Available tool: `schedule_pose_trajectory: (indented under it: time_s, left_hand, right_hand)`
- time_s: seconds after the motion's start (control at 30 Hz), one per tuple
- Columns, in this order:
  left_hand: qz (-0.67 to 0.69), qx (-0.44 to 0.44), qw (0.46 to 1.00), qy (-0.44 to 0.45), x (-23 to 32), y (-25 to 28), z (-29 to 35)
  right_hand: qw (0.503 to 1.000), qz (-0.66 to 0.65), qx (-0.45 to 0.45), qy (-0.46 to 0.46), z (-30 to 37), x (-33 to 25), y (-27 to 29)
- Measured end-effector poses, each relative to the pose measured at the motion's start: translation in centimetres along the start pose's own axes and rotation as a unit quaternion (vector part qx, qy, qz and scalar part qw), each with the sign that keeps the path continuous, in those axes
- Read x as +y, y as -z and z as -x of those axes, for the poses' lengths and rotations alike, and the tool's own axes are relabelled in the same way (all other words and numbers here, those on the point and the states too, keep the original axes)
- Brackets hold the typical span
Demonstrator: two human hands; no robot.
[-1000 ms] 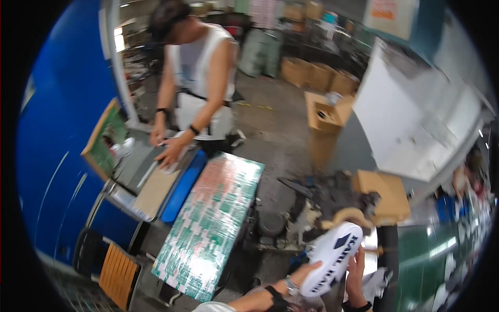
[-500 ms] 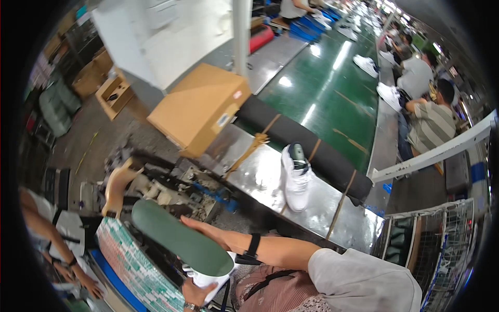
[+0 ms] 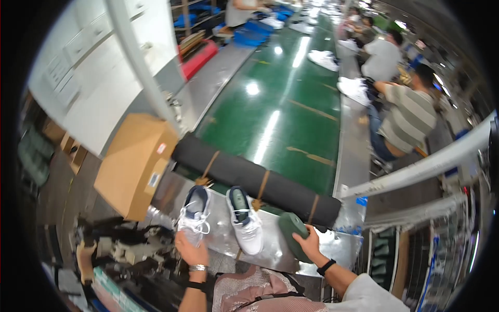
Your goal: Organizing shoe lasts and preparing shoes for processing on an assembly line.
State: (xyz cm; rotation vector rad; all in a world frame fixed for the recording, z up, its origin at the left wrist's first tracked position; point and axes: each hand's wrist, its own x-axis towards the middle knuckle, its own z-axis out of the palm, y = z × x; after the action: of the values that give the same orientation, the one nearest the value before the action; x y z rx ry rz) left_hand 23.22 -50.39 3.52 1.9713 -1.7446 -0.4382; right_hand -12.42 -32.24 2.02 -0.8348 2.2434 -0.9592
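My left hand (image 3: 192,251) is closed on the toe of a white sneaker (image 3: 195,221) with loose white laces and a dark lining, held at the left of the metal ledge. A second white sneaker (image 3: 247,229), a green insole showing in its opening, stands on the ledge between my hands. To the right, my right hand (image 3: 309,243) grips the side of a dark green insole (image 3: 292,234), tilted over the ledge. Some of my left fingers are hidden by the shoe.
Past the metal ledge (image 3: 332,244) lies a black padded roller (image 3: 249,177), then a green conveyor belt (image 3: 270,109) carrying white shoes. A cardboard box (image 3: 127,166) stands at left. A white rail (image 3: 416,169) and a wire rack (image 3: 431,249) are at right. Co-workers (image 3: 405,106) sit along the belt.
My view has turned right toward the belt. The white sneaker in my left hand has come up to the ledge, beside the other shoe. My right hand has carried the insole to the right.
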Motion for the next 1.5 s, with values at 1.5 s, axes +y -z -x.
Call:
schedule_pose_trajectory:
  time_s: [1.5]
  left_hand:
    - [0.907,-0.128,0.336,0.217,-15.0,13.8,10.8]
  right_hand:
    - [0.729,0.185,-0.287,0.593,28.4,-40.6,-28.9]
